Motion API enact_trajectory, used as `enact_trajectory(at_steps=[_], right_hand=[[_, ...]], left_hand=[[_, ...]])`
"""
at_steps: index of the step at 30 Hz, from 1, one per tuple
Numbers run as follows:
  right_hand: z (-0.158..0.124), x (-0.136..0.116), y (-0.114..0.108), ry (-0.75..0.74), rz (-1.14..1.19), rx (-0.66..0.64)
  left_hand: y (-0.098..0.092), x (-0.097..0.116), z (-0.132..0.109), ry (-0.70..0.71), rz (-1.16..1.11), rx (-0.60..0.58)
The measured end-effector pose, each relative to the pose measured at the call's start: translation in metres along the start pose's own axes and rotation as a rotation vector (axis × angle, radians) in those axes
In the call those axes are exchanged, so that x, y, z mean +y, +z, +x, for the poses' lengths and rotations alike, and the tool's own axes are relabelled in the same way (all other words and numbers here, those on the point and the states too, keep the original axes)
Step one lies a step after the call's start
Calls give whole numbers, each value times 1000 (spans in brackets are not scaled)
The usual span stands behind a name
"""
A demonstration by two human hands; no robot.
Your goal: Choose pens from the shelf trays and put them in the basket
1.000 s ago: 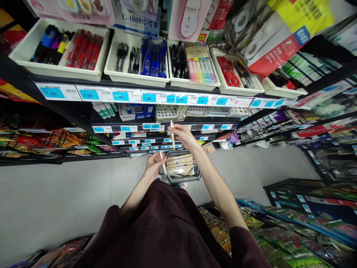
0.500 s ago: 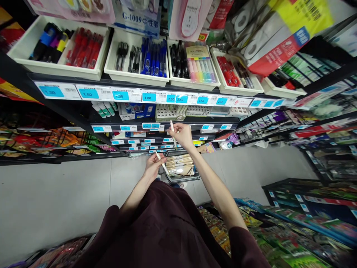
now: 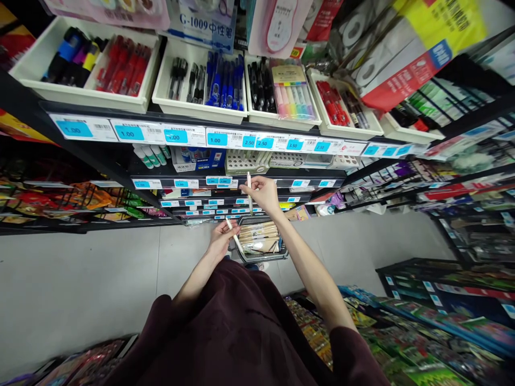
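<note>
Between the thumb and fingers of my right hand [image 3: 263, 194] is a slim white pen [image 3: 249, 193], held near upright in front of the lower shelves. My left hand [image 3: 220, 239], lower and to the left, pinches a second white pen [image 3: 234, 234] that slants down to the right. Below both hands stands a dark shopping basket [image 3: 263, 257], holding bundles of pale wooden sticks [image 3: 259, 231] in clear wrap. Just beyond my right hand, a pale box with rows of holes [image 3: 247, 162] sits on the second shelf.
White trays of pens [image 3: 197, 111] line the top shelf above a price-label strip [image 3: 225, 140]. Glue sticks [image 3: 151, 156] stand at the left of the shelf below. Grey floor [image 3: 120, 268] surrounds the basket. More goods racks [image 3: 450, 295] stand at the right.
The pen in my right hand has tilted slightly, its lower end shifting left. My left hand and its pen look almost the same. The view has shifted very slightly.
</note>
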State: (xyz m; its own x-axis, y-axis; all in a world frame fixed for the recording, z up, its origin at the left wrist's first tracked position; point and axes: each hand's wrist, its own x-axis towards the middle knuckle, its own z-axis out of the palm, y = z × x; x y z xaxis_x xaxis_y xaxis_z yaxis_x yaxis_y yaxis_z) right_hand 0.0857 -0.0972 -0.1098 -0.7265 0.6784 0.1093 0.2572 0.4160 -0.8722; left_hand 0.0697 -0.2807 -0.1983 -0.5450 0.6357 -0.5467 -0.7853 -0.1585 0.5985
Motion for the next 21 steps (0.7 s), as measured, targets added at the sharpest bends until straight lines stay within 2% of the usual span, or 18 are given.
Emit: enact_trajectory(at_steps=[7, 15, 21], right_hand=[[2, -6, 0, -22, -15, 14], [8, -22, -5, 15, 239, 101], [21, -26, -3, -13, 217, 132]], left_hand=[[-2, 0, 2, -16, -8, -18], [-6, 1, 3, -34, -20, -31], [-9, 0, 5, -29, -28, -49]])
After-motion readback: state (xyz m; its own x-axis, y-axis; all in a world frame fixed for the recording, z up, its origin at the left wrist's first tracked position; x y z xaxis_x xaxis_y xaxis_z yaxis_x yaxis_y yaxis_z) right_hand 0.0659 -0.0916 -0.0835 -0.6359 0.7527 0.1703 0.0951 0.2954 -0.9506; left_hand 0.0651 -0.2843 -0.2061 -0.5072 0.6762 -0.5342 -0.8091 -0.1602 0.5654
